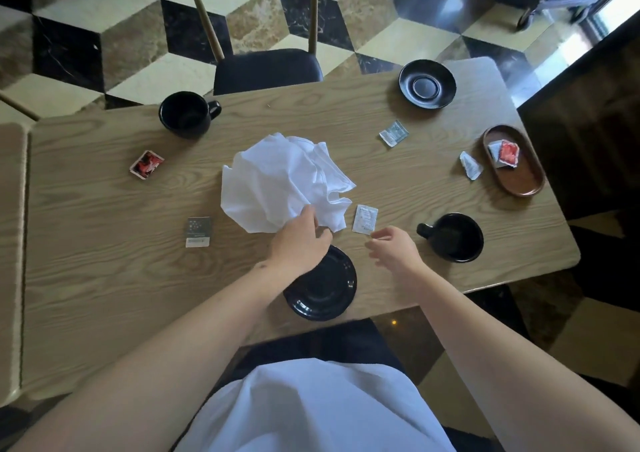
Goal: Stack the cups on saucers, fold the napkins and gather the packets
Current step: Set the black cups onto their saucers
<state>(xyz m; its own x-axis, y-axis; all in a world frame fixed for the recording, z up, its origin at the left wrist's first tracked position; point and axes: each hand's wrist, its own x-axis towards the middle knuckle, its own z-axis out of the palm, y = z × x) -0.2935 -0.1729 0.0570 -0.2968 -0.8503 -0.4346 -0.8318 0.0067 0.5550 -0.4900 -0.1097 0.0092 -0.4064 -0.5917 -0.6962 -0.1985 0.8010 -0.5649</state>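
left hand (298, 240) — crumpled napkin (284, 181) edge pinched | right hand (391, 249) — fingers loosely spread, nothing held, white packet (364, 219) just beside

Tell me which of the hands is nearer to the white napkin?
Left. The left hand touches the near edge of the crumpled white napkin; the right hand hovers apart, to its right.
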